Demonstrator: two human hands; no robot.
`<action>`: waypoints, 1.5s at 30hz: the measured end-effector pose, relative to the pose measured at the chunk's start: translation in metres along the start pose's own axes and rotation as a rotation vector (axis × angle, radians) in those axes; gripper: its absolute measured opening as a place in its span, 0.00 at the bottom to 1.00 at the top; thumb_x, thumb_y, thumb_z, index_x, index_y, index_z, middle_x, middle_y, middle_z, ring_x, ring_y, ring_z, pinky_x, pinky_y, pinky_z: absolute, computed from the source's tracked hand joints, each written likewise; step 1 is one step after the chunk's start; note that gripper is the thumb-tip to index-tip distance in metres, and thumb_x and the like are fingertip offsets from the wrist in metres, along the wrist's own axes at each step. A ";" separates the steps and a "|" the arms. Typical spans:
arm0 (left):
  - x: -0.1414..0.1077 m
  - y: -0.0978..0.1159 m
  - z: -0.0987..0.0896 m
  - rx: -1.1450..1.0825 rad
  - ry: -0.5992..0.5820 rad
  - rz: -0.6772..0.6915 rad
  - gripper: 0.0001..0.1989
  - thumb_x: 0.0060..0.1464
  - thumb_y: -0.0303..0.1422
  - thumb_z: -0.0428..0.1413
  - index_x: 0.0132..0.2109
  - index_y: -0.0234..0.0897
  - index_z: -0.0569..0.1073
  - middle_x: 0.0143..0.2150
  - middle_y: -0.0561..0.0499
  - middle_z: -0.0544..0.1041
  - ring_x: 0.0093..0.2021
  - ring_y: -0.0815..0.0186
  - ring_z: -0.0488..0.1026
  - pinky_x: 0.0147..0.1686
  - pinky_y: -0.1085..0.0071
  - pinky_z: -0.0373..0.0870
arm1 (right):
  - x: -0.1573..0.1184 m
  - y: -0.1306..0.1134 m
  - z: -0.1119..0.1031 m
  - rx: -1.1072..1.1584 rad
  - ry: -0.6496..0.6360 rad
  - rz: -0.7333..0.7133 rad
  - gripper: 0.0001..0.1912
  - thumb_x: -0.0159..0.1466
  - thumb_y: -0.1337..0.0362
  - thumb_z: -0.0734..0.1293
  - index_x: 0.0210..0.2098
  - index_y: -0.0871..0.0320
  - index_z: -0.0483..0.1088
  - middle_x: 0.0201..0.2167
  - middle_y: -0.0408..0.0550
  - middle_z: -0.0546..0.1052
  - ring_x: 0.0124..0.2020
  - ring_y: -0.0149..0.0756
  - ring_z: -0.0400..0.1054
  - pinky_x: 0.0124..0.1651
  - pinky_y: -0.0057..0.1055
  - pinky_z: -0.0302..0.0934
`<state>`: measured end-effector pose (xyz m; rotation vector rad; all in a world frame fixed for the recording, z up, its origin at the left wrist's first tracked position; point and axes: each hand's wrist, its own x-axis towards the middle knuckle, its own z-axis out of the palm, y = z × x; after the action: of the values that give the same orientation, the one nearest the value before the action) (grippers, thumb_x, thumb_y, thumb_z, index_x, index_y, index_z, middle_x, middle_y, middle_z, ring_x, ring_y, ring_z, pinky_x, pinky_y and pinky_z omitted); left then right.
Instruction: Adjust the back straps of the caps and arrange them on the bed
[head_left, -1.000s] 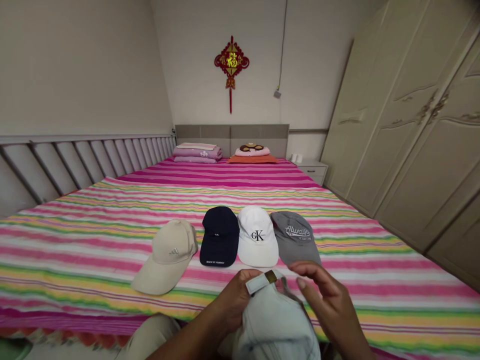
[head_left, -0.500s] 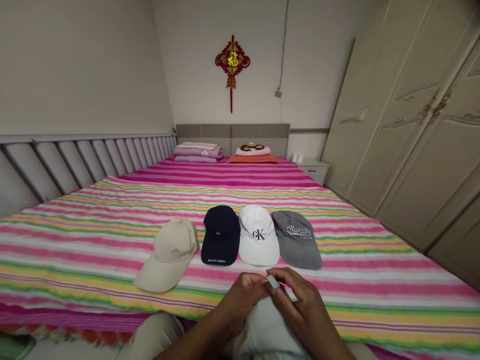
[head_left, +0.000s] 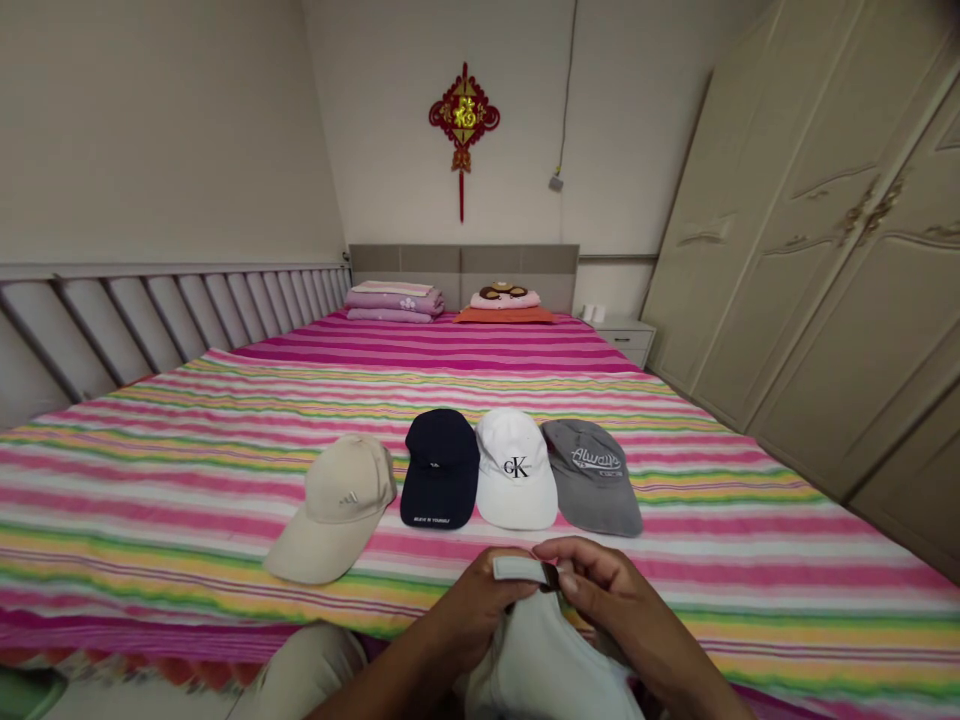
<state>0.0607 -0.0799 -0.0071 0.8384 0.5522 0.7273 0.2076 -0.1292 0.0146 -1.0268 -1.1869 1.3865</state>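
A pale cap (head_left: pixel 551 665) is held low at the front, over the bed's near edge. My left hand (head_left: pixel 484 605) pinches its light strap (head_left: pixel 517 569), which lies flat across the thumb. At the strap's dark buckle, the fingers of my right hand (head_left: pixel 600 590) are closed. Beyond my hands, a beige cap (head_left: pixel 341 500), a navy cap (head_left: pixel 441 470), a white cap (head_left: pixel 516 470) with black letters and a grey cap (head_left: pixel 594 475) lie side by side, brims toward me. The beige one sits slightly apart and turned.
The caps rest on a striped bedspread (head_left: pixel 187 480). Folded purple bedding (head_left: pixel 394 303) and an orange and pink stack (head_left: pixel 505 305) lie by the headboard (head_left: pixel 420 262). A rail (head_left: pixel 172 310) runs along the left, with a nightstand (head_left: pixel 626 335) and wardrobe (head_left: pixel 810 230) on the right.
The strap now shows stretched out leftward over my left hand, with its dark buckle visible. My right hand has shifted slightly right, and the held cap has spread wider.
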 end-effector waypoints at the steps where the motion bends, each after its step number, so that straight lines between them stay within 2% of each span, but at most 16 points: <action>1: 0.000 0.001 0.000 -0.027 -0.010 0.004 0.08 0.34 0.25 0.60 0.28 0.29 0.75 0.22 0.50 0.73 0.23 0.71 0.66 0.29 0.74 0.61 | 0.001 0.002 -0.002 0.086 0.028 0.031 0.15 0.52 0.57 0.69 0.37 0.57 0.71 0.20 0.39 0.65 0.18 0.23 0.55 0.21 0.21 0.49; 3: 0.001 0.007 -0.001 -0.097 -0.029 0.018 0.08 0.33 0.28 0.62 0.26 0.29 0.74 0.20 0.51 0.72 0.20 0.73 0.64 0.25 0.76 0.59 | 0.005 0.005 -0.008 0.209 0.121 0.030 0.15 0.49 0.59 0.71 0.34 0.59 0.71 0.16 0.35 0.60 0.14 0.18 0.46 0.17 0.18 0.42; 5: 0.000 0.015 -0.003 -0.155 -0.020 0.036 0.10 0.33 0.32 0.63 0.24 0.29 0.72 0.17 0.53 0.69 0.17 0.76 0.61 0.21 0.78 0.56 | 0.010 0.007 -0.017 0.327 0.240 -0.021 0.14 0.46 0.61 0.73 0.32 0.59 0.72 0.13 0.33 0.57 0.13 0.17 0.42 0.15 0.18 0.39; 8: 0.001 0.025 -0.005 -0.189 0.024 0.048 0.11 0.34 0.33 0.63 0.24 0.29 0.71 0.16 0.55 0.66 0.16 0.76 0.59 0.19 0.79 0.55 | 0.015 0.011 -0.027 0.482 0.355 -0.090 0.17 0.46 0.62 0.73 0.36 0.56 0.71 0.16 0.36 0.64 0.15 0.20 0.52 0.19 0.18 0.50; 11: 0.004 0.027 -0.007 -0.215 0.079 0.072 0.11 0.35 0.32 0.63 0.27 0.31 0.71 0.18 0.55 0.68 0.19 0.75 0.62 0.22 0.78 0.58 | 0.017 0.022 -0.026 0.507 0.259 -0.056 0.19 0.50 0.59 0.70 0.41 0.56 0.70 0.29 0.45 0.74 0.27 0.29 0.66 0.32 0.26 0.60; 14: 0.007 0.028 -0.014 -0.189 0.143 0.111 0.13 0.34 0.33 0.63 0.29 0.32 0.70 0.20 0.55 0.68 0.20 0.74 0.64 0.24 0.77 0.59 | 0.018 0.038 -0.018 0.425 0.021 0.100 0.16 0.52 0.56 0.69 0.34 0.61 0.72 0.29 0.50 0.75 0.29 0.35 0.68 0.35 0.31 0.60; 16: 0.007 0.031 -0.022 -0.122 0.138 0.125 0.13 0.35 0.35 0.63 0.27 0.31 0.70 0.19 0.55 0.67 0.19 0.75 0.62 0.23 0.78 0.58 | 0.018 0.046 -0.014 0.393 -0.067 0.160 0.16 0.49 0.57 0.70 0.32 0.63 0.72 0.29 0.51 0.76 0.28 0.36 0.69 0.35 0.32 0.60; 22: -0.016 0.050 -0.065 0.004 0.129 0.024 0.10 0.39 0.33 0.61 0.25 0.31 0.69 0.18 0.56 0.65 0.18 0.76 0.60 0.22 0.78 0.56 | 0.029 0.039 -0.006 0.548 0.083 0.113 0.08 0.52 0.65 0.70 0.32 0.58 0.71 0.25 0.43 0.75 0.25 0.28 0.67 0.32 0.24 0.59; 26: -0.046 0.053 -0.097 -0.002 0.037 -0.051 0.08 0.39 0.29 0.61 0.28 0.28 0.72 0.23 0.51 0.69 0.23 0.73 0.65 0.27 0.76 0.59 | 0.045 0.030 0.015 0.632 0.073 0.129 0.08 0.50 0.66 0.71 0.30 0.59 0.71 0.22 0.41 0.74 0.23 0.27 0.66 0.31 0.23 0.59; 31: -0.077 0.039 -0.130 0.002 0.062 0.051 0.06 0.42 0.29 0.60 0.30 0.31 0.74 0.25 0.50 0.71 0.27 0.72 0.68 0.29 0.76 0.61 | 0.070 0.020 0.044 0.600 0.129 0.173 0.10 0.45 0.65 0.74 0.23 0.59 0.68 0.18 0.38 0.70 0.19 0.26 0.62 0.26 0.23 0.57; 33: -0.085 0.036 -0.137 -0.053 0.111 0.133 0.06 0.44 0.29 0.58 0.33 0.33 0.74 0.28 0.49 0.73 0.29 0.69 0.70 0.32 0.74 0.63 | 0.078 0.017 0.051 0.512 0.034 0.187 0.11 0.46 0.63 0.73 0.23 0.60 0.68 0.18 0.39 0.71 0.19 0.26 0.62 0.26 0.23 0.56; 35: -0.090 0.042 -0.143 -0.136 0.208 0.219 0.08 0.45 0.29 0.58 0.36 0.34 0.74 0.30 0.49 0.75 0.31 0.67 0.71 0.34 0.73 0.65 | 0.086 0.015 0.056 0.405 -0.159 0.202 0.12 0.46 0.63 0.73 0.28 0.61 0.70 0.21 0.42 0.73 0.21 0.27 0.64 0.28 0.24 0.56; 37: -0.094 0.054 -0.149 -0.203 0.313 0.277 0.09 0.43 0.26 0.58 0.36 0.35 0.73 0.31 0.49 0.76 0.31 0.66 0.72 0.34 0.73 0.66 | 0.092 0.015 0.061 0.299 -0.323 0.212 0.16 0.45 0.64 0.73 0.33 0.63 0.70 0.26 0.45 0.75 0.25 0.29 0.67 0.31 0.25 0.56; 38: -0.096 0.063 -0.153 -0.221 0.355 0.286 0.10 0.42 0.25 0.59 0.36 0.35 0.73 0.31 0.49 0.76 0.30 0.66 0.73 0.34 0.73 0.67 | 0.096 0.016 0.065 0.262 -0.357 0.209 0.18 0.44 0.65 0.74 0.33 0.63 0.71 0.27 0.46 0.76 0.26 0.30 0.68 0.32 0.25 0.57; 42: -0.095 0.110 -0.171 -0.170 0.422 0.220 0.06 0.42 0.25 0.59 0.32 0.33 0.73 0.27 0.49 0.76 0.27 0.64 0.73 0.31 0.70 0.68 | 0.124 0.019 0.087 0.175 -0.244 0.136 0.19 0.42 0.63 0.73 0.33 0.62 0.70 0.27 0.46 0.76 0.26 0.32 0.68 0.32 0.28 0.59; 45: -0.080 0.159 -0.183 -0.081 0.444 0.089 0.05 0.41 0.26 0.58 0.31 0.32 0.72 0.24 0.48 0.76 0.25 0.62 0.73 0.30 0.65 0.69 | 0.168 0.012 0.107 0.119 -0.158 0.076 0.16 0.46 0.61 0.71 0.33 0.62 0.69 0.23 0.43 0.74 0.23 0.31 0.67 0.29 0.28 0.59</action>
<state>-0.1720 0.0173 0.0327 0.6288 0.8782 1.0205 0.0778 0.0221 0.0207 -0.8995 -1.1735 1.6031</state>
